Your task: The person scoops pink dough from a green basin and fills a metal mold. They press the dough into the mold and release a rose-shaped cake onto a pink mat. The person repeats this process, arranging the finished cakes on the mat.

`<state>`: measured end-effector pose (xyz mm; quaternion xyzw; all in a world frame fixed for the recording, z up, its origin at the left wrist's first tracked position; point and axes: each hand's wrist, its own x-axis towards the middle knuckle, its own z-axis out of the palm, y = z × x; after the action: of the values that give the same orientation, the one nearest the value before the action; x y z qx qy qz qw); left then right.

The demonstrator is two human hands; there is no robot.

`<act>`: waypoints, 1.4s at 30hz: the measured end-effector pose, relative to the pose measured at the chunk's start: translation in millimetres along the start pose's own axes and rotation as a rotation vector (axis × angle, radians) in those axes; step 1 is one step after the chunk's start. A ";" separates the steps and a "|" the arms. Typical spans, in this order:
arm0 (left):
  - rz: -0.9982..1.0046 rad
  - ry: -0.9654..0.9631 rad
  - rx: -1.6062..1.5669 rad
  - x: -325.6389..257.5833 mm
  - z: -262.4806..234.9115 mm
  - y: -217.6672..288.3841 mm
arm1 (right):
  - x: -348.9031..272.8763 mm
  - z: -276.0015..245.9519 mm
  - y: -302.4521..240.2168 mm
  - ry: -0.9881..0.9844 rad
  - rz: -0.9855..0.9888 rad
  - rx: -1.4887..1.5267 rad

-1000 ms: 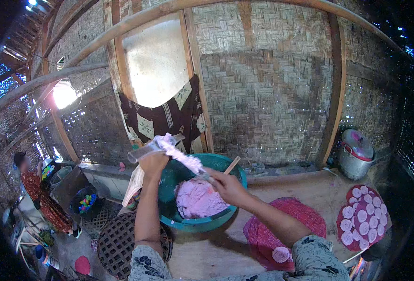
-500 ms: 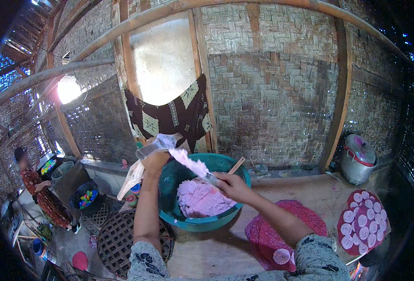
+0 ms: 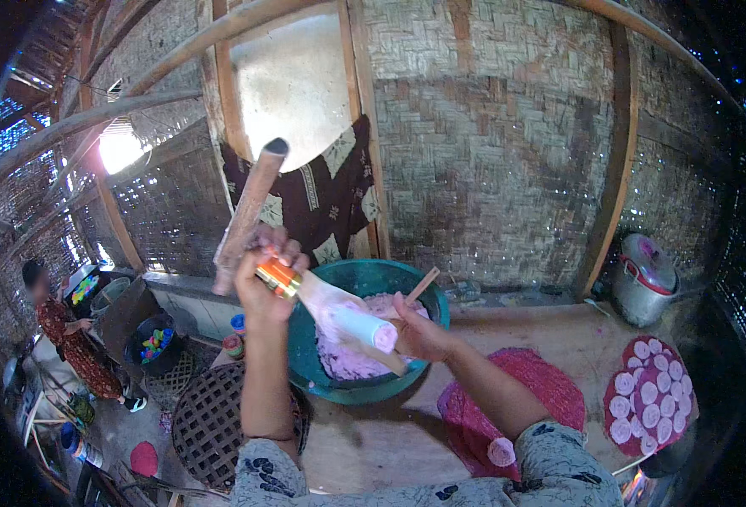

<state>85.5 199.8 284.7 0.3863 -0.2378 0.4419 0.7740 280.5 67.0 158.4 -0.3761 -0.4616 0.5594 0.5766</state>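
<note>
Head view: the left hand (image 3: pixel 260 291) grasps a wooden tool (image 3: pixel 318 300) with an orange-and-gold band (image 3: pixel 277 277); whether the wooden rod (image 3: pixel 255 190) rising behind the fingers joins it is hidden. The tool's pale tube (image 3: pixel 358 326), pink dough (image 3: pixel 385 338) at its mouth, is above the teal basin (image 3: pixel 348 392), covering part of the dough mass (image 3: pixel 339 362) inside. The right hand (image 3: pixel 424 332) is beside the tube; its fingertips are obscured, so I cannot tell whether it grips anything.

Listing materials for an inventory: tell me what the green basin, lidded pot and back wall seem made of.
Green basin: probably plastic; smooth, evenly coloured, faintly glossy.
Lidded pot: metal, perhaps aluminium, with a dull silver-grey sheen.
Back wall: apparently woven bamboo, matt, its flat strips crossing in a pattern.
</note>
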 end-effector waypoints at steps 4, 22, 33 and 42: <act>-0.201 0.223 -0.154 -29.7 -6.1 -78.2 | -59.6 15.0 26.5 -0.487 0.148 0.732; -0.735 -0.308 0.684 -167.8 91.3 -205.5 | -297.7 9.6 -91.3 0.610 -0.213 -1.296; -0.823 -0.760 0.916 -231.9 86.2 -296.7 | -346.0 -2.1 -79.8 0.442 0.115 -1.372; -0.751 -0.923 0.618 -180.8 160.2 -288.1 | -491.0 -95.7 -5.5 -0.124 0.457 0.063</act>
<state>241.4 -109.7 139.1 0.7959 -0.2562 -0.0203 0.5481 398.9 -412.8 80.9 -0.4175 -0.3816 0.7115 0.4170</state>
